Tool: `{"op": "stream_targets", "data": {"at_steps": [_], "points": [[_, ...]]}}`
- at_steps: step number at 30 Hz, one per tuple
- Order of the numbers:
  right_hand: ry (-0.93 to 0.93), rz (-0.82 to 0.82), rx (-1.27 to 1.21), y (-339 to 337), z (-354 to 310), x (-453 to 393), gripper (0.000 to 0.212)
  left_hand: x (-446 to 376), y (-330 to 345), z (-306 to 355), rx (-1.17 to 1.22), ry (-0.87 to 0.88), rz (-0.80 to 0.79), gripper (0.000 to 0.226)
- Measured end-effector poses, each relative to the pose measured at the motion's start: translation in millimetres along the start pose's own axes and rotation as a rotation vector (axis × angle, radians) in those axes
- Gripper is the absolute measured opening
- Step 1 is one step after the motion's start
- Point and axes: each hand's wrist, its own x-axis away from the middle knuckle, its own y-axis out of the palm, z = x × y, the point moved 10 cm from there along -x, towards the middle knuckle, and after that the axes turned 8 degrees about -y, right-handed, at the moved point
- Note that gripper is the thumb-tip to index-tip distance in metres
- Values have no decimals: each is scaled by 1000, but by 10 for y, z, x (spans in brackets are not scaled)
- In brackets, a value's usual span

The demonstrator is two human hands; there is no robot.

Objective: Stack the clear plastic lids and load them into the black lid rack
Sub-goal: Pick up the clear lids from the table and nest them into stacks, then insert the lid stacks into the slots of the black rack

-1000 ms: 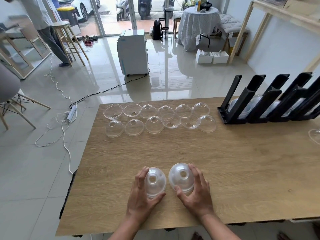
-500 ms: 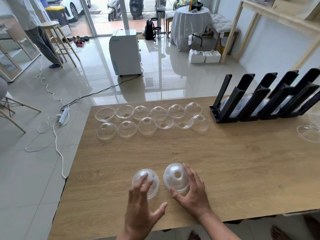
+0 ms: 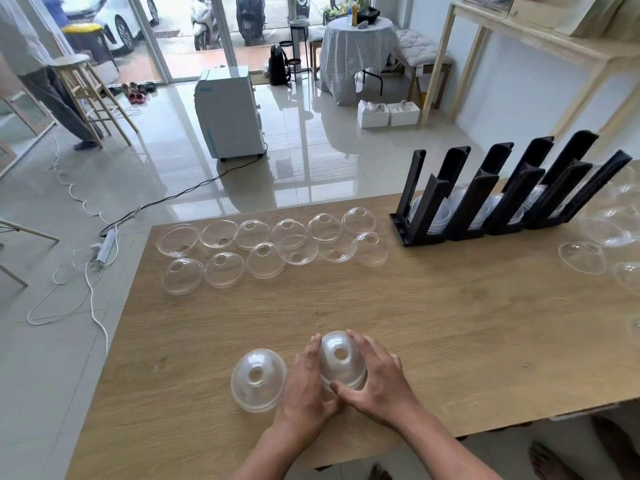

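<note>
from the head view, both my hands are now around one small stack of dome lids (image 3: 343, 362) near the front edge of the table (image 3: 450, 323). my right hand (image 3: 377, 382) cups it from the right side with curled fingers, and my left hand (image 3: 308, 386) has left the other stack (image 3: 258, 384) and came over to grip the same one from the left. that other stack now stands free, just beside my left hand. i think this means i take the right stack first, maybe to put it over the left one. many single lids (image 3: 263, 244) wait in two rows at the far side, and the black lid rack (image 3: 502, 199) at the far right already holds some lids.
</note>
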Motion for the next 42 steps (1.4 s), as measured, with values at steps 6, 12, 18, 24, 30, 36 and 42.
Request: {"op": "stream_targets", "data": {"at_steps": [6,12,18,24,30,36,42], "points": [[-50,-85,-25,61,86,37,111,13,24,-38,-51,-42,70,115],[-89,-84,-142,37,138,-23,109,21,-13,-52,-59,-113,145,114],[-95,-85,-179,-7,154,0,107,-4,14,-49,-74,-132,170,114],[-90,-136,-222,-186,169,-15,99,-208,9,10,-93,-109,65,116],[39,-58,-262,-338,198,0,98,-419,9,122,-84,22,-2,111],[128,41,-275,-370,154,52,96,-575,52,178,-11,103,-70,117],[219,136,-386,-331,113,149,98,-574,27,251,-42,155,-134,119]]}}
